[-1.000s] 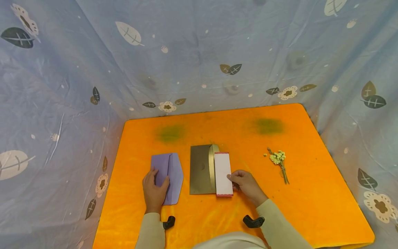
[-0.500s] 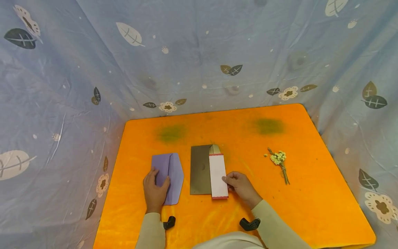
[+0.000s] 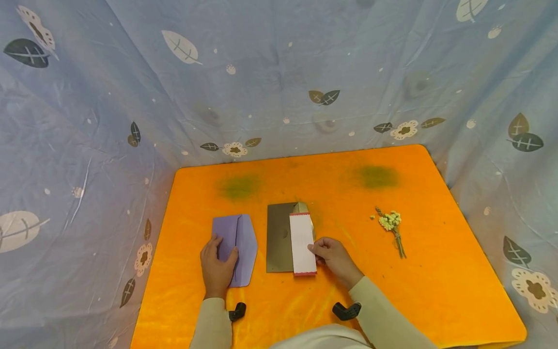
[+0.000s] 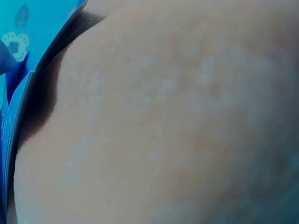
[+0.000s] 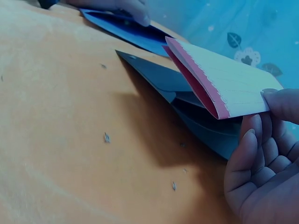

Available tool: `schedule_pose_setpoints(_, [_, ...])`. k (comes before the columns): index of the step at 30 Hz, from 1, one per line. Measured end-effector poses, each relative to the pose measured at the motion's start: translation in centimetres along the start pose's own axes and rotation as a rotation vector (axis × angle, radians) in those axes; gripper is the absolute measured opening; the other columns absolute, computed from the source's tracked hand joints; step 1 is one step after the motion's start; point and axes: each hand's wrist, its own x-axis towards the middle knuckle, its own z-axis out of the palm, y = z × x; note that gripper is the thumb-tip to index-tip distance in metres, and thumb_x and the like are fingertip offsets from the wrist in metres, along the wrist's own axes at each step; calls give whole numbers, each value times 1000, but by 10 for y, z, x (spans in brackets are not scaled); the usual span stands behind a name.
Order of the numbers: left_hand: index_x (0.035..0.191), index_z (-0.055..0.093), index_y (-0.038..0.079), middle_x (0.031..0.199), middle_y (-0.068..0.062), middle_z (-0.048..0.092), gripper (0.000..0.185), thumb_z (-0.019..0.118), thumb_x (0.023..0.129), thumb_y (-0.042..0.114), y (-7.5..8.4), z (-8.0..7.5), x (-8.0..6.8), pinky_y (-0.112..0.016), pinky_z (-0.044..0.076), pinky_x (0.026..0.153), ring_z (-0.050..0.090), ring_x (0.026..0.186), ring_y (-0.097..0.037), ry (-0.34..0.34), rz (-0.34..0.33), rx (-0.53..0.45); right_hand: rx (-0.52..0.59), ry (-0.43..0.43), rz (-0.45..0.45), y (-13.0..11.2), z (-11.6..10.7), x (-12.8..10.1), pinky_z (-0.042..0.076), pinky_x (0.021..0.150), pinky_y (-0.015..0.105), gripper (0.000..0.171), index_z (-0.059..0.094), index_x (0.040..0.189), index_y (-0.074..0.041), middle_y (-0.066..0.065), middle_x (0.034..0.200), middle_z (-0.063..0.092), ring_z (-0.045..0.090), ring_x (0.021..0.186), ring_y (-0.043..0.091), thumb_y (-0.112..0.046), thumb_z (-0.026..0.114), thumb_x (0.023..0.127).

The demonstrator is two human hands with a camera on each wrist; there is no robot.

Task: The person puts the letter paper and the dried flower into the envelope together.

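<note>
My right hand (image 3: 337,259) pinches a folded sheet of letter paper (image 3: 302,242), white with red scalloped ends, between thumb and fingers. In the right wrist view the folded letter paper (image 5: 229,77) tilts above the gaping mouth of a dark envelope (image 5: 154,77). Seen from the head, the paper covers part of the gold-lined flap of this dark olive envelope (image 3: 279,237). My left hand (image 3: 218,269) rests on a purple envelope (image 3: 246,249) at the left, its thumb by the mouth and flap on the right. Skin fills most of the left wrist view.
A small tied bunch of dried yellow flowers (image 3: 390,222) lies to the right, with a loose bit beside it. Tiny dark scraps (image 5: 107,137) dot the orange tablecloth (image 3: 348,203). A patterned blue curtain (image 3: 261,72) encloses the table's back and sides.
My right hand has carried the folded letter paper left, further over the dark envelope. The paper dipped toward me, then rose slightly. My left hand has stayed on the purple envelope.
</note>
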Motion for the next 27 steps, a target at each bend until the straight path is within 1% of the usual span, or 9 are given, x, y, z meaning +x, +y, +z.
schedule_pose_setpoints(6, [138,69,-1,159,-17,56,57,89,89,22,-1,1,0,-61,38,117,45,145,-39,0,17,2,0,-37,-15,-4,8,1,49,69,29,23,66,97,2,10,82,57,53,76,25,-17,75,106])
schedule_pose_setpoints(11, [138,69,0,159,-15,56,57,88,90,23,-1,0,0,-61,37,117,45,145,-37,3,12,4,-20,-63,-32,-6,15,3,49,70,30,23,65,96,2,10,83,58,54,77,25,-17,75,106])
schedule_pose_setpoints(14, [137,69,-1,158,-17,56,57,88,89,22,0,0,0,-61,38,117,45,144,-39,3,11,5,-32,-77,-36,-6,19,5,48,68,30,22,65,96,2,10,82,58,54,76,25,-16,74,106])
schedule_pose_setpoints(21, [137,69,-1,158,-18,56,58,89,88,21,2,-1,0,-62,37,116,45,144,-41,8,17,-3,-37,-144,-47,-6,25,8,48,64,31,23,65,96,1,10,79,56,52,72,24,-17,74,106])
schedule_pose_setpoints(27, [137,69,-1,158,-17,56,57,89,88,21,0,-1,1,-61,38,117,45,145,-39,3,11,-2,-41,-162,-37,-7,29,9,49,62,31,25,65,94,1,13,80,58,52,68,25,-19,74,106])
